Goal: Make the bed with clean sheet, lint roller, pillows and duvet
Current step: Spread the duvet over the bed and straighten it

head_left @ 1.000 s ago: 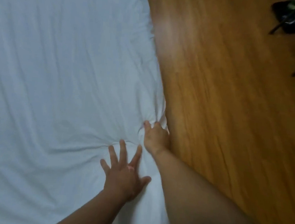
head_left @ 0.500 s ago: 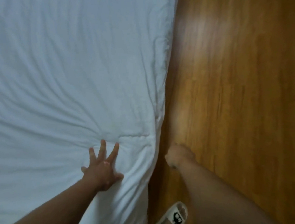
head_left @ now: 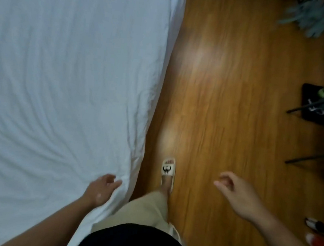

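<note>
A white sheet (head_left: 63,75) covers the bed across the left half of the view, with fine wrinkles running toward its right edge. My left hand (head_left: 102,188) hovers over the sheet near that edge, fingers loosely bent and holding nothing; whether it touches the cloth is unclear. My right hand (head_left: 237,194) hangs over the wooden floor to the right of the bed, fingers relaxed and empty. No pillows, duvet or lint roller are in sight.
The wooden floor (head_left: 228,89) runs along the bed's right side. My foot in a beige slipper (head_left: 168,169) stands close to the bed. A black bag and dark stand legs (head_left: 315,108) sit at the right, and red and black items (head_left: 318,234) lie at the lower right.
My right hand has let go of the sheet's edge and swung out over the floor. My left hand has lifted from a flat press and drawn back. I have stepped along the bed.
</note>
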{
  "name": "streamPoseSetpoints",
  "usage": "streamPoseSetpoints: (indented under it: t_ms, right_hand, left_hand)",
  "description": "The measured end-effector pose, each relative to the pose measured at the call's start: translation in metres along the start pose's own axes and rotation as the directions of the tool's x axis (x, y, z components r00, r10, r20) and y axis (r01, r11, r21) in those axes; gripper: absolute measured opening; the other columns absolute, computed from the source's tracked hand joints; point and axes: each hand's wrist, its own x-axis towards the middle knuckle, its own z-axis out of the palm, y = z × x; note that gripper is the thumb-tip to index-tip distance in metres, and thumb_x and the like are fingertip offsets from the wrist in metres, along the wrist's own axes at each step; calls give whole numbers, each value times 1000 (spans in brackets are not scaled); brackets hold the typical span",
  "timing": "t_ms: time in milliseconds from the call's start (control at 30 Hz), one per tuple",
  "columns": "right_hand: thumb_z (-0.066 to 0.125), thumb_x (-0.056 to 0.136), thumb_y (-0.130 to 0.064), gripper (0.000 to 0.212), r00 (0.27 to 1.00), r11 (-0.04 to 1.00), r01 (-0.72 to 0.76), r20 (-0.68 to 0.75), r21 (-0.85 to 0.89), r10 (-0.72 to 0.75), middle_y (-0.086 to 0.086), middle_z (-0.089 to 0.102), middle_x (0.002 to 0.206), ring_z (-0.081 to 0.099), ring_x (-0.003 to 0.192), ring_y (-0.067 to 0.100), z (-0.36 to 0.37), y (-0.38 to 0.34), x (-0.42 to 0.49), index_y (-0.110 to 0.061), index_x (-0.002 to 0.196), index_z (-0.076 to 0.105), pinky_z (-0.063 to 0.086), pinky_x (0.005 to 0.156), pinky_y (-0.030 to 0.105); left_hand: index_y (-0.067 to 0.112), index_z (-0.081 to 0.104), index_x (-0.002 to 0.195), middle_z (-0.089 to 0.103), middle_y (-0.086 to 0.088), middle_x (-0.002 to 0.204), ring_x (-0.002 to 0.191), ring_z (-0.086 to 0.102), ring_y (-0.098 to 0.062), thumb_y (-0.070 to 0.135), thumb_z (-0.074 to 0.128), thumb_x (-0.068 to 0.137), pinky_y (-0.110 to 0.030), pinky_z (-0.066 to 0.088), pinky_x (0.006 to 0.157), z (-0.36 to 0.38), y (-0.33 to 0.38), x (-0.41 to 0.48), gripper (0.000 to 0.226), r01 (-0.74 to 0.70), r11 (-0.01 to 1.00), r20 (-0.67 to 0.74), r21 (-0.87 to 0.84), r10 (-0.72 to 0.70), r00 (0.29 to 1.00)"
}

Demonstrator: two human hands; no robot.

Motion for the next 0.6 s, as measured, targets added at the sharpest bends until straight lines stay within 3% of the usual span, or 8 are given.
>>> streamPoseSetpoints:
  t_ms: [67,167,300,467,600]
  right_hand:
    - [61,96,-40,28,995,990,-103,7,96,103,-9,66,104,62,93,3,-41,7,9,-24,118,60,48,79,20]
    - [58,81,-63,51,970,952,-223,-46,209,237,-11,68,100,64,95,9,-91,18,35,-24,113,62,50,88,33]
    - [69,91,-40,31,935,906,-304,-88,296,342,-10,69,94,64,94,13,-151,21,91,-17,112,66,49,94,40]
    - [69,92,-37,25,948,927,-248,-127,283,292,-11,68,89,66,98,18,-257,3,209,-16,105,66,47,88,34]
    - [63,95,-43,29,985,981,-151,-62,120,159,-4,68,100,63,97,14,-363,-39,318,-18,110,64,44,79,27]
  left_hand:
    - [20,55,135,60,-1,136,122,56,-19,56,45,98,-29,40,98,-18,41,21,53,-22,995,93,102,12,996]
    - [20,57,133,61,0,133,118,57,-17,57,44,98,-29,44,97,-69,127,66,52,-99,983,157,157,75,985]
    - [16,62,126,65,-3,124,114,60,-22,58,41,99,-31,44,92,-158,283,138,54,-244,963,38,118,241,970]
    - [16,56,137,60,-4,135,121,57,-24,57,43,100,-33,45,99,-234,453,212,57,-341,940,-76,17,342,937]
    - [18,55,136,61,-2,131,115,59,-20,56,45,99,-27,44,90,-263,527,247,54,-288,950,-81,-122,280,957]
